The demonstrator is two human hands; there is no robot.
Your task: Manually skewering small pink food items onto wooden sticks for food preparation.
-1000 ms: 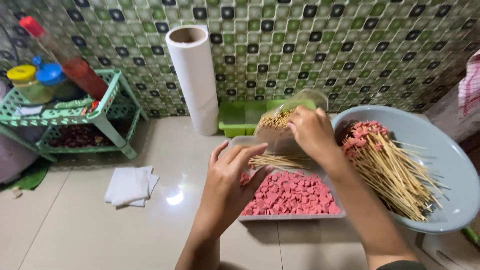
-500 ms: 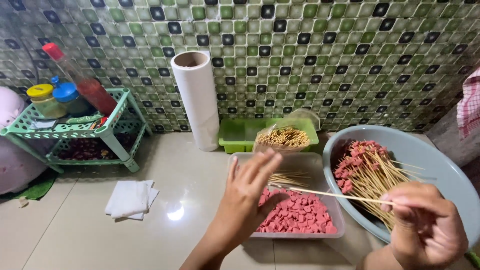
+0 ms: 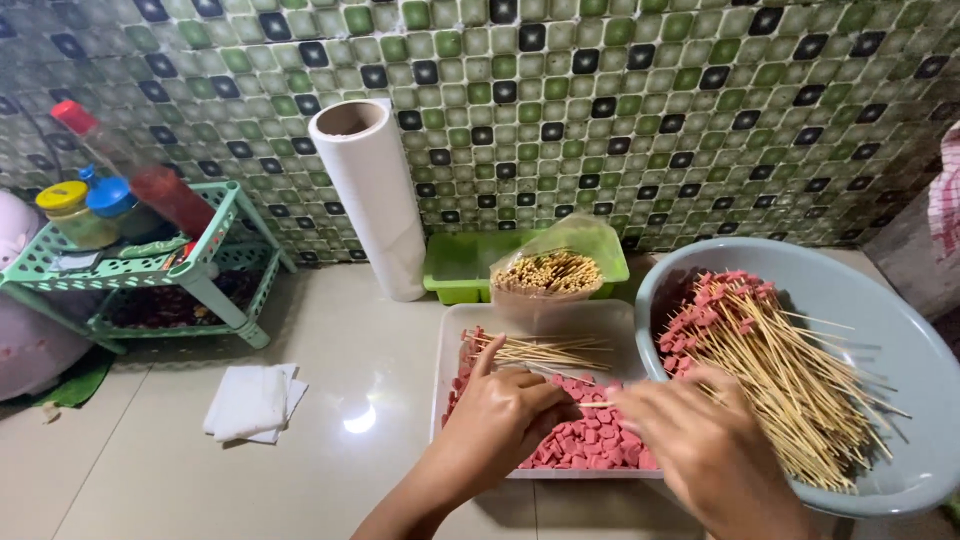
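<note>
The left hand (image 3: 505,415) rests over the near part of a clear tray (image 3: 450,345) of pink meat cubes (image 3: 590,445), its fingers (image 3: 545,398) curled together as if pinching a cube, though what they hold is hidden. The right hand (image 3: 705,440) sits just to its right, blurred, fingers bent around the near end of a thin skewer (image 3: 598,404), whose short visible tip points left toward the left hand's fingers, nearly touching them. The skewer's long axis runs roughly left to right, across the tray. The cubes lie directly under and between both hands; the left hand is nearer to them. Loose bare skewers (image 3: 540,350) lie across the tray's far end, with a bag of more sticks (image 3: 548,272) standing behind it in front of a green tub (image 3: 455,265). To the right, a grey basin (image 3: 900,340) holds a pile of loaded skewers (image 3: 780,370), touching the right hand's far side. All sit on the tiled floor (image 3: 330,440).
</note>
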